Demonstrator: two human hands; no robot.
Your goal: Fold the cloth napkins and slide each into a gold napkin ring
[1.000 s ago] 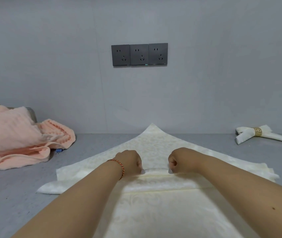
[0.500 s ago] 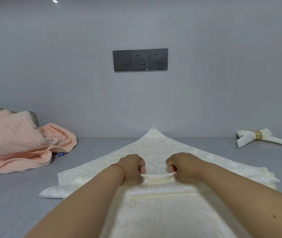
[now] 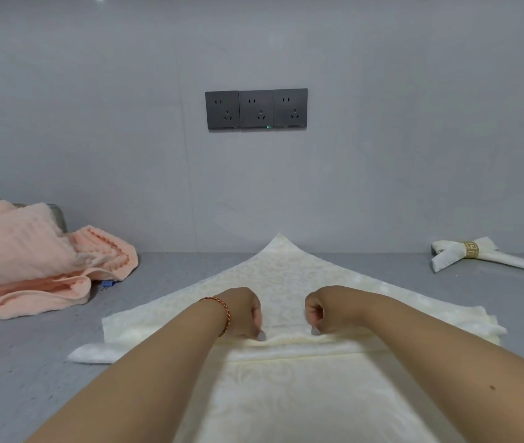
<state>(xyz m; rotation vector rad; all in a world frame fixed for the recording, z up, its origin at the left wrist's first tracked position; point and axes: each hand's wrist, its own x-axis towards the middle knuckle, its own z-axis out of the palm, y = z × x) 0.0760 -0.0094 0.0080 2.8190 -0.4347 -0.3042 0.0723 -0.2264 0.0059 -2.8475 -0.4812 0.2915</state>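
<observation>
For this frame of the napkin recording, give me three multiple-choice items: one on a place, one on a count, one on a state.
1. Where does the finished napkin in its gold ring lie?
A. far right of the counter
B. on the pink towel
C. under the left arm

2. How many sockets are on the wall?
A. two
B. three
C. five

3. What are the two hands doing to the cream napkin?
A. resting flat and open on it
B. holding it up in the air
C. gripping a fold of it on the counter

Answers:
1 A: it lies by the right edge, far from the pink towel.
2 B: three dark plates sit side by side.
3 C: the left hand and right hand have curled fingers down on a raised pleat.
</observation>
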